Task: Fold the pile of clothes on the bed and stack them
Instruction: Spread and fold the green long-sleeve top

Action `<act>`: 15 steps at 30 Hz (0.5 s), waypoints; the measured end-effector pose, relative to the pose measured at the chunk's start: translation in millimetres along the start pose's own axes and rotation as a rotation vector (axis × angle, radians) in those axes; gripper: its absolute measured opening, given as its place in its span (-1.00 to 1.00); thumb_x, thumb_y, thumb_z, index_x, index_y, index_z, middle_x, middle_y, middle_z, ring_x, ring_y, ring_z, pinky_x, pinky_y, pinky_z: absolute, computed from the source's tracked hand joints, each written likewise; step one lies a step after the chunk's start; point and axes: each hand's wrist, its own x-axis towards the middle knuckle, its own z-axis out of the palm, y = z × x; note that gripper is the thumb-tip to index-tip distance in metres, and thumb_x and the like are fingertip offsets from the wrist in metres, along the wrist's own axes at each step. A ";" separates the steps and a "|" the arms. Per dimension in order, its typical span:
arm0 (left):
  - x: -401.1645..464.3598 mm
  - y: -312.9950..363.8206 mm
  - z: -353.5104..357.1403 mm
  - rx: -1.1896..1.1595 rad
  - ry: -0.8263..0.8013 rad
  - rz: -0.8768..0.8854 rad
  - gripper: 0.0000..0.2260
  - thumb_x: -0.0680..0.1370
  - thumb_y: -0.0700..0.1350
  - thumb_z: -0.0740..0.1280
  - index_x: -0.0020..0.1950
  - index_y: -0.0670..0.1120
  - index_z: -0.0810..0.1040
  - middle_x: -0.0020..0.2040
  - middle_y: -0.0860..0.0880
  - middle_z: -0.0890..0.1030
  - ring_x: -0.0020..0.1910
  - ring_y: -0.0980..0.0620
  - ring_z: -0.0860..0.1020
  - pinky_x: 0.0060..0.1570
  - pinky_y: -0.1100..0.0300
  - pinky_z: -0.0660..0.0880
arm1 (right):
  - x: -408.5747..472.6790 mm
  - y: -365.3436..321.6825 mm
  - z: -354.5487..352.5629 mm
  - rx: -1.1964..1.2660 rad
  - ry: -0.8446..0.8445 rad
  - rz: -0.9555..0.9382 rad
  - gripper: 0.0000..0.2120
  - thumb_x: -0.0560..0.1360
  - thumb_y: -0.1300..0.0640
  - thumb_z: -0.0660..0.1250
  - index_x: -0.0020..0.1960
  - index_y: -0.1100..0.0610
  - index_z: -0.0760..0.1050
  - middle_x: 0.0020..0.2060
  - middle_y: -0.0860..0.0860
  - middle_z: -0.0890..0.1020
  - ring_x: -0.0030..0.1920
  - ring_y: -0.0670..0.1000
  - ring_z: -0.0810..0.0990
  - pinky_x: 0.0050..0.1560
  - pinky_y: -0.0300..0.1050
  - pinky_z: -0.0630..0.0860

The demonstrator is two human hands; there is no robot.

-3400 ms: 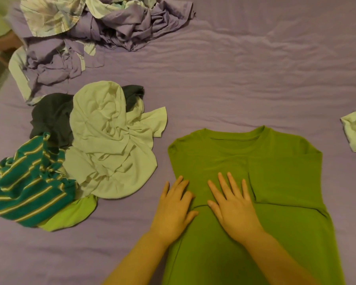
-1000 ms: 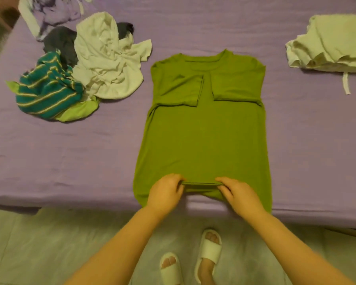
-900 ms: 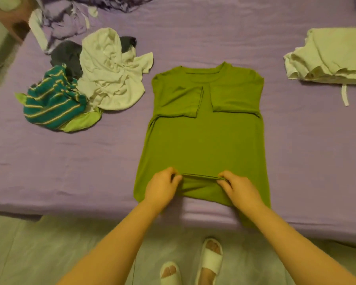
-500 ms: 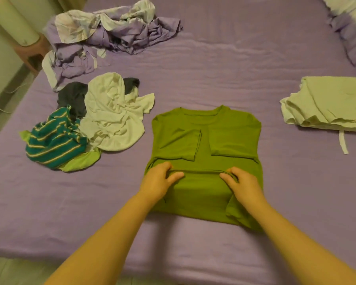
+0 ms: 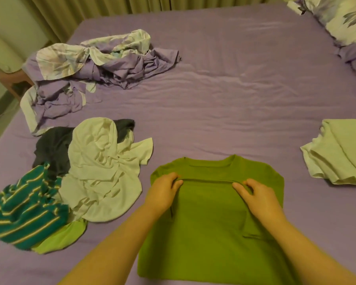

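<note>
Green T-shirt under fingers: matt knit cloth, smooth, few creases. Bed sheet beyond fingertips: matt lilac woven cloth, lightly rippled. Pale garment left of fingers: thin matt cloth, heavily crumpled. Striped top further left: knit, slightly fuzzy. Folded pale cloth right of fingers: matt, smooth.

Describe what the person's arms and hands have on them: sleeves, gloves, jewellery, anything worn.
Both forearms are bare for as far as the picture shows; no sleeve or cuff shows. The left hand and right hand wear no gloves, and no ring, watch or bracelet is visible on either wrist or on the fingers.
</note>
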 end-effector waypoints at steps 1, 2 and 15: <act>12.1 -0.2 -0.8 0.018 0.005 0.011 -0.77 0.61 -0.05 0.22 -0.09 -0.20 0.49 -0.21 -0.13 0.53 -0.19 -0.09 0.49 -0.16 -0.01 0.37 | 11.1 -1.8 1.0 -0.011 0.014 -0.008 -0.76 0.49 -0.04 0.35 -0.22 0.12 0.51 -0.24 0.19 0.64 -0.14 0.21 0.60 -0.27 -0.08 0.25; 24.2 -0.3 -1.8 0.052 0.012 0.023 -0.77 0.62 -0.03 0.20 -0.04 -0.19 0.50 -0.16 -0.12 0.55 -0.15 -0.09 0.50 -0.15 -0.01 0.40 | 22.5 -4.0 0.7 -0.026 0.026 -0.017 -0.76 0.49 -0.05 0.35 -0.26 0.07 0.46 -0.25 0.20 0.64 -0.14 0.22 0.60 -0.26 -0.06 0.27; 78.4 6.2 70.8 0.751 0.068 0.348 -0.53 0.32 -0.04 0.49 0.22 0.02 0.59 0.25 -0.10 0.57 0.25 -0.18 0.52 0.20 -0.25 0.42 | 71.0 19.1 46.0 -0.551 -0.065 -0.247 -0.46 0.26 0.15 0.56 0.19 0.22 0.54 0.03 0.16 0.64 -0.06 0.20 0.62 -0.16 0.05 0.60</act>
